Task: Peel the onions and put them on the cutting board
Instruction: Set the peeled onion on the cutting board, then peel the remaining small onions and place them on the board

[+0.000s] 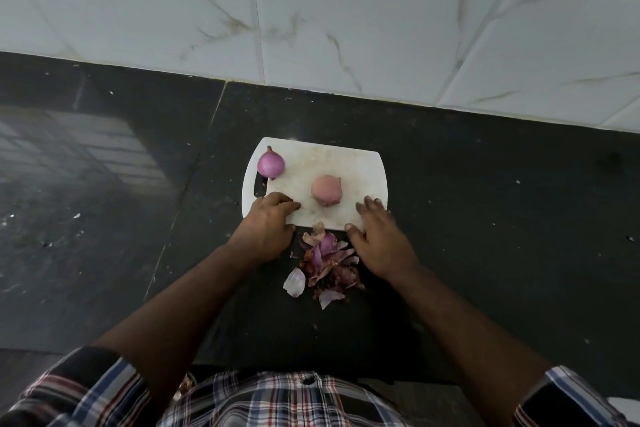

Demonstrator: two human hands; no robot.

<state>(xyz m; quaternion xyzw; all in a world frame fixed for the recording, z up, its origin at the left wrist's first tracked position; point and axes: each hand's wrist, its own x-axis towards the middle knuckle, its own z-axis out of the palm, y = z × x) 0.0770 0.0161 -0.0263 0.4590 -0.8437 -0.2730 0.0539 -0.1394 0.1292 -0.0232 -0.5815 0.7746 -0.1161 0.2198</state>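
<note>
A white cutting board (346,163) lies on the black counter. A peeled purple onion (270,164) sits at the board's left end by the handle slot. A paler pink onion (326,190) sits in the board's middle. My left hand (268,225) holds the board's near left corner, fingers curled on top and thumb at the near edge. My right hand (377,239) rests on the near right corner with fingers laid fairly straight on the board and thumb at its edge. Neither hand touches an onion.
A heap of purple and brown onion peels (325,263) lies on the counter (485,218) between my wrists, just in front of the board. A white marbled tile wall (346,10) rises behind the counter. Small crumbs dot the dark surface.
</note>
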